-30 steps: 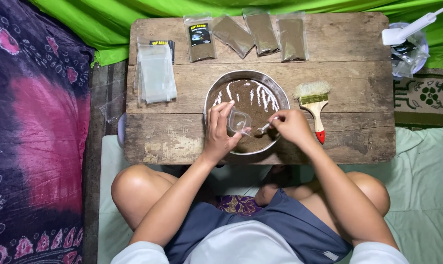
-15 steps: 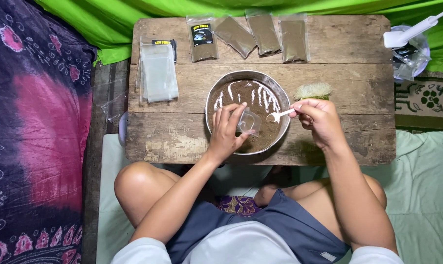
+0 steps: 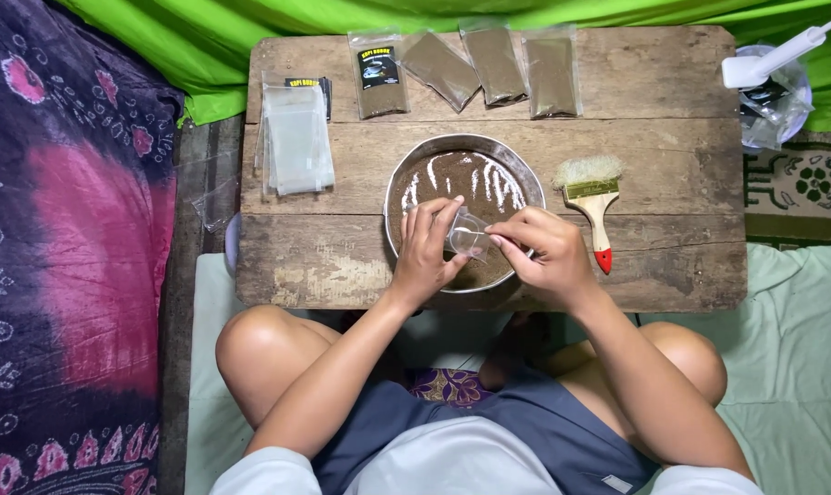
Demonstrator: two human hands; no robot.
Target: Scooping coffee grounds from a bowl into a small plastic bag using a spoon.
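A round metal bowl (image 3: 516, 167) of brown powder sits on a low wooden table (image 3: 672, 147). Over the bowl's near side my left hand (image 3: 423, 249) holds a small clear plastic pouch (image 3: 468, 236) open. My right hand (image 3: 542, 249) is right against the pouch's mouth, fingers pinched on a small spoon that is mostly hidden. Both hands touch the pouch.
Several filled brown pouches (image 3: 493, 62) lie along the table's far edge. A stack of empty clear pouches (image 3: 294, 137) lies at the left. A paintbrush with a red-tipped handle (image 3: 591, 200) lies right of the bowl. A white lamp (image 3: 771, 55) is at far right.
My right hand lifted the spoon away to the right over the bowl's rim, then came back to the pouch's mouth. My left hand stayed in place holding the pouch.
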